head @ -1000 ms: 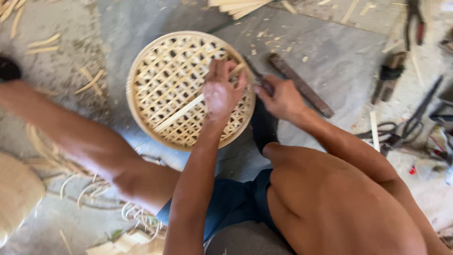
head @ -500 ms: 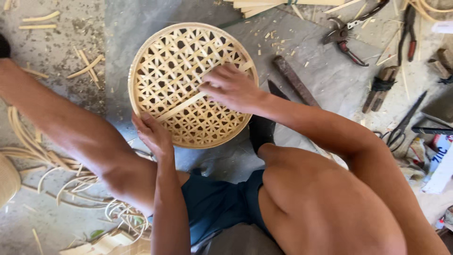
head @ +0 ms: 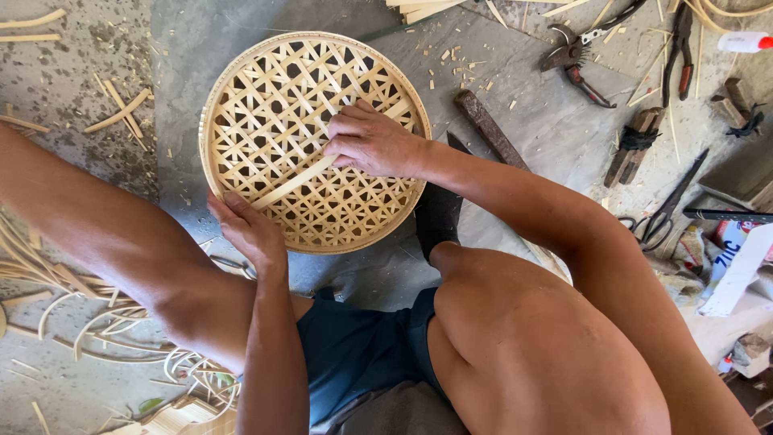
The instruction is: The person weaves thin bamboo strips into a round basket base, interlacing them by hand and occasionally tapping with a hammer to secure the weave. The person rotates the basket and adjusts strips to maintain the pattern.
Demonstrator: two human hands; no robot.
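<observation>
**Round bamboo tray held flat on the floor, both hands on it**

Nearest the camera are the person's bent knees and dark shorts. Just beyond, the left hand (head: 251,232) sits on the near rim of the woven bamboo tray (head: 241,89), fingers curled over the edge and thumb along it, gripping the rim. The tray lies flat on the grey concrete floor (head: 515,72), directly in front of the knees. Farther in, the right hand (head: 372,141) rests on the open lattice, fingers bent and pressed onto the weave where a broader bamboo strip (head: 298,179) crosses the bottom (whether the fingertips pinch that strip cannot be told).

The tray looks light and springy; its thin lattice would likely flex or snap under a hard push, while the thicker wrapped rim seems stiff and is the safer place to take hold.

Beyond the right wrist lies a dark wooden-handled tool (head: 489,129). Farther right are pliers (head: 573,63) and scissors (head: 660,213), and loose bamboo slivers (head: 121,109) scatter the far left.
</observation>
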